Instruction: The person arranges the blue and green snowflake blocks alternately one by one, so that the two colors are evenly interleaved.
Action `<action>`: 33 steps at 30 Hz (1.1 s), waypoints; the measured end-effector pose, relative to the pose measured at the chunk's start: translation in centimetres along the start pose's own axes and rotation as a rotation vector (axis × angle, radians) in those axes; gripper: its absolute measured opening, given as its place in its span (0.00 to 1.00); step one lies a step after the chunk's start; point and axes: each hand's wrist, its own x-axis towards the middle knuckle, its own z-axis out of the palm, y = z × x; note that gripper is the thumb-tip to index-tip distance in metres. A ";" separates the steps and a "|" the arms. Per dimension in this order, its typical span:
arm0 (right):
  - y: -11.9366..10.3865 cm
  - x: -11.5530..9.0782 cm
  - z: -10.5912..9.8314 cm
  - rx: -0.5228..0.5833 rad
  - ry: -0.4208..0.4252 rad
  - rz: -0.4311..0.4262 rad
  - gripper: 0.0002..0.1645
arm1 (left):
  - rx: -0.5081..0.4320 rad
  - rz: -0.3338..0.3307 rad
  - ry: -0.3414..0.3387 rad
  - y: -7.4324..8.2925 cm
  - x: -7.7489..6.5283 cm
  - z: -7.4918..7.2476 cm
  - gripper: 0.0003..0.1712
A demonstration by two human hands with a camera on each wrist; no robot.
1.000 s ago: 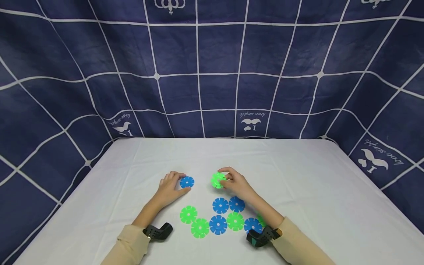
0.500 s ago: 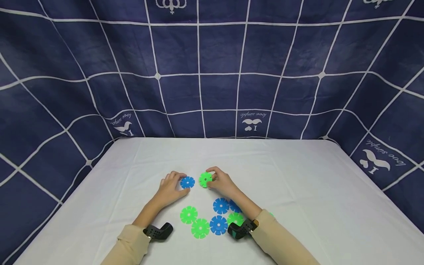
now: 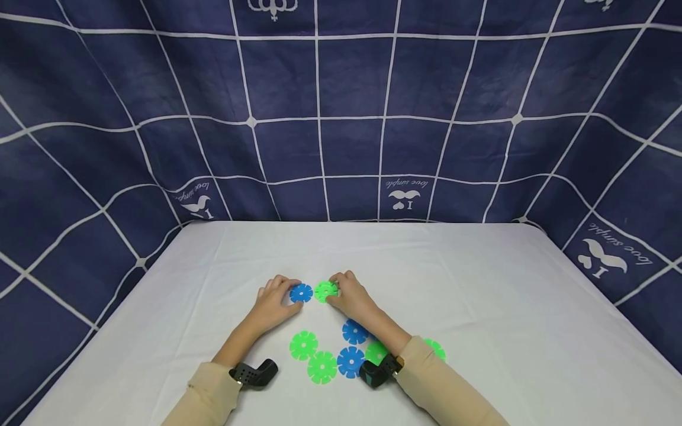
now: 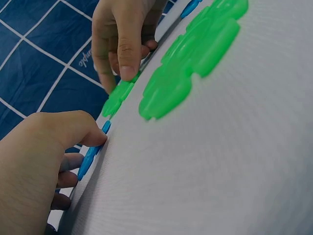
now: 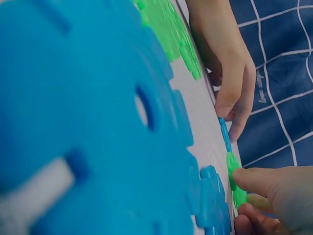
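The left hand (image 3: pixel 273 300) pinches a blue disc (image 3: pixel 301 293) by its rim, thumb at the near edge and fingers at the far edge, the spread matching the disc's width. The right hand (image 3: pixel 353 297) pinches a green disc (image 3: pixel 326 291) between thumb and fingers, on that disc's right side. Both discs are located between the two hands, blue at left, green just beside it at right; whether their rims touch cannot be told. Whether the green one rests fully on the white-covered counter (image 3: pixel 256 248) cannot be told either.

Nearer the person, a leftmost green disc (image 3: pixel 303 345) lies just beside a lowest green disc (image 3: pixel 322 367). To the right of these lies a notched blue disc (image 3: pixel 348 362), with an upper blue disc (image 3: pixel 354 332) beyond it, near the right forearm. A half-covered green disc (image 3: pixel 375 352) is partly hidden by the right arm; an outer green disc (image 3: pixel 436 348) shows past the right sleeve (image 3: pixel 444 384). A dark blue curtain (image 3: pixel 351 148) with white lines stands behind the counter.
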 end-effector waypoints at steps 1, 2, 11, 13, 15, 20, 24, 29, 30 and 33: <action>0.0 0.0 0.0 -0.001 -0.002 0.001 0.26 | 0.005 0.000 -0.001 0.0 0.0 0.0 0.28; 0.0 0.0 -0.1 -0.002 -0.006 0.000 0.26 | 0.009 0.000 -0.001 0.0 0.0 0.0 0.28; 0.1 -0.2 -0.1 -0.005 -0.058 -0.046 0.28 | 0.005 -0.004 0.005 0.0 -0.1 -0.1 0.29; 0.1 -0.2 -0.1 -0.015 -0.065 -0.056 0.27 | -0.007 -0.010 0.004 0.0 -0.1 -0.1 0.29; 0.1 -0.2 -0.1 -0.017 -0.073 -0.057 0.27 | -0.012 -0.008 0.004 0.0 0.0 -0.1 0.29; 0.3 0.0 0.3 -0.015 -0.069 -0.057 0.27 | -0.024 0.001 0.008 0.0 0.0 0.0 0.28; 0.3 0.0 0.4 -0.009 -0.047 -0.044 0.26 | -0.019 0.004 0.007 0.1 0.0 0.0 0.27; 0.1 -0.2 0.5 0.010 -0.035 -0.029 0.28 | -0.013 0.017 0.007 0.0 0.0 -0.1 0.27; 0.1 -0.2 0.5 0.012 -0.035 -0.025 0.29 | -0.010 0.022 0.009 0.0 -0.1 -0.1 0.27; -0.2 -0.3 0.7 0.014 -0.040 -0.019 0.31 | 0.000 0.028 0.013 -0.2 -0.2 -0.1 0.27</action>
